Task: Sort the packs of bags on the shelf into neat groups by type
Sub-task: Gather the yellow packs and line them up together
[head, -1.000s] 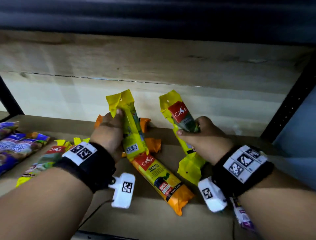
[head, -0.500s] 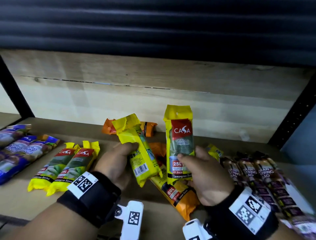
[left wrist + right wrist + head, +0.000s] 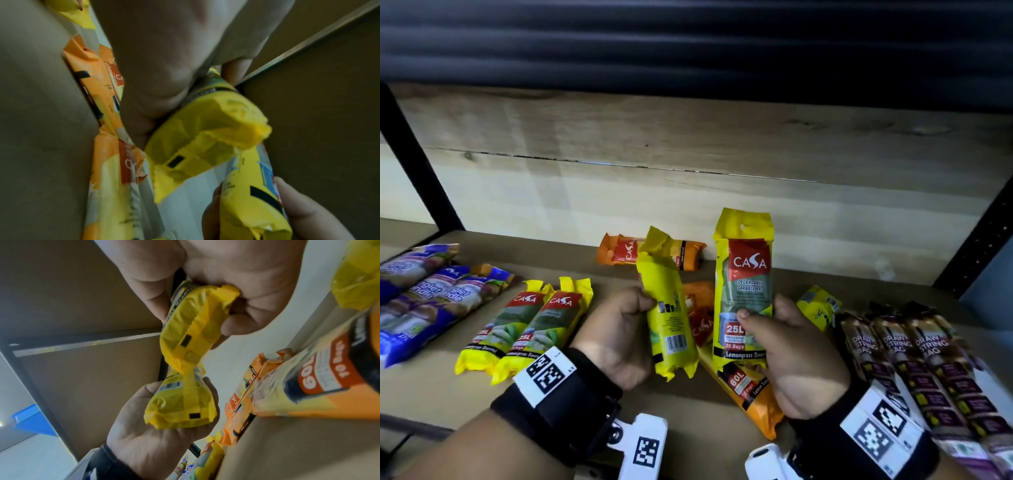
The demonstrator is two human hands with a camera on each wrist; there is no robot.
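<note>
My left hand (image 3: 619, 329) grips a yellow pack (image 3: 669, 315) upright with its barcode side toward me; the same yellow pack (image 3: 205, 142) fills the left wrist view. My right hand (image 3: 784, 342) holds a second yellow CASA 25L pack (image 3: 744, 291) upright, label facing me, and that pack (image 3: 195, 318) shows between thumb and fingers in the right wrist view. Both packs hover above the wooden shelf (image 3: 482, 387). Two more yellow 25L packs (image 3: 530, 329) lie side by side to the left. Orange 60L packs (image 3: 748, 387) lie under my hands.
Blue-purple packs (image 3: 431, 301) lie at the far left. Dark drawstring bag packs (image 3: 914, 359) lie in a row at the right, with another yellow pack (image 3: 818, 306) beside them. An orange pack (image 3: 626, 253) lies against the back wall. Black shelf posts (image 3: 976, 240) stand at both sides.
Both hands have lifted their yellow packs up off the shelf and drawn them back toward me. The view has pulled back and shows the sorted rows left and right.
</note>
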